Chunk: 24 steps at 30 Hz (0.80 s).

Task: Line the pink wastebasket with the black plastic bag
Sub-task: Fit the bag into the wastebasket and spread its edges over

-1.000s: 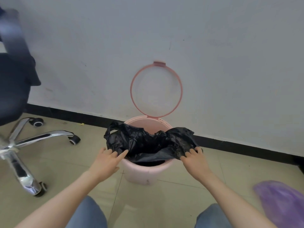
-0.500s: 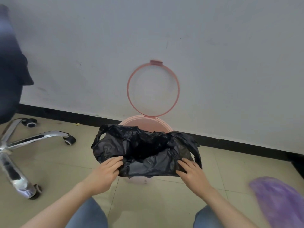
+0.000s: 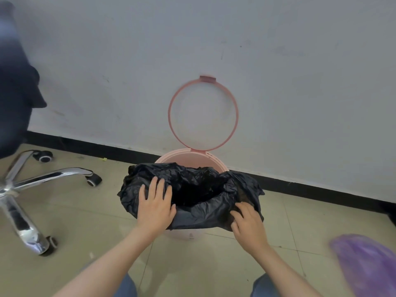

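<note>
The pink wastebasket stands on the tiled floor against the wall. Its ring-shaped lid is tipped upright behind it. The black plastic bag sits in the basket with its mouth open and its edge folded out over the front and left rim. Only the back rim and a strip of the base show. My left hand lies flat on the bag's left side with fingers spread. On the right, my right hand has its fingers curled into the bag's edge.
An office chair stands at the left, with a chrome star base on castors and a dark seat. A blurred purple bag lies at the lower right. A black baseboard runs along the wall. My knees are at the bottom edge.
The bag's edge has been drawn further down over the basket's front. My left hand has moved up onto the bag's left side and flattened. My right hand has shifted to the right edge.
</note>
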Tool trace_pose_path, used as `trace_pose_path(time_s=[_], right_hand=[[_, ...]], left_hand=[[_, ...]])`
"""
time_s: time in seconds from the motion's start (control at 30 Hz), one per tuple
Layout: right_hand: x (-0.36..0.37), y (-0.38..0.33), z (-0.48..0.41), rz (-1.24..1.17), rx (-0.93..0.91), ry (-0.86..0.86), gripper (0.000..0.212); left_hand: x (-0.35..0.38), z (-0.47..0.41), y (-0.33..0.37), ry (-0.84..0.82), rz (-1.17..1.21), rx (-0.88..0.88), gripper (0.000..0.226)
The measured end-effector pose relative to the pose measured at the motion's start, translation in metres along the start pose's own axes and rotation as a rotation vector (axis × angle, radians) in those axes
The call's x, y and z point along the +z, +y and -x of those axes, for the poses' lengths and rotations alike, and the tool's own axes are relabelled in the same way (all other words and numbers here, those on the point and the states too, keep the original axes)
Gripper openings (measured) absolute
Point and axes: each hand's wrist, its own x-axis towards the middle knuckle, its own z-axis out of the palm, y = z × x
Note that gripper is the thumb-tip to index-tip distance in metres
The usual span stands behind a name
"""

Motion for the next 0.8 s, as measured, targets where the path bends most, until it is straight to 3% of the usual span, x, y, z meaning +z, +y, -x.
trace_pose_path(time_s=[0.07, 0.13, 0.2, 0.3, 0.43, 0.53, 0.8], right_hand=[[-0.007, -0.007, -0.005, 0.008, 0.051, 0.106, 0.038], [-0.013, -0.012, -0.010, 0.071, 0.081, 0.101, 0.041], [-0.015, -0.013, -0.015, 0.094, 0.109, 0.010, 0.045], [-0.015, -0.021, -0.020, 0.025, 0.194, -0.189, 0.063], [-0.005, -0.031, -0.031, -0.234, 0.379, -0.449, 0.065], [-0.003, -0.034, -0.038, -0.412, 0.485, -0.423, 0.069], [-0.002, -0.024, -0.045, -0.806, 0.538, -0.345, 0.062]], left_hand=[[0.001, -0.009, 0.006, -0.072, 0.039, -0.108, 0.076], [0.012, -0.014, 0.004, -0.178, 0.126, -0.248, 0.085], [0.018, -0.016, 0.002, -0.343, 0.300, -0.412, 0.087], [0.020, -0.010, 0.004, -0.395, 0.539, -0.558, 0.093], [0.021, 0.008, 0.000, -0.327, 0.679, -0.622, 0.103], [0.022, 0.025, -0.010, -0.278, 0.801, -0.617, 0.106], [0.019, 0.028, -0.020, -0.296, 0.882, -0.625, 0.104]])
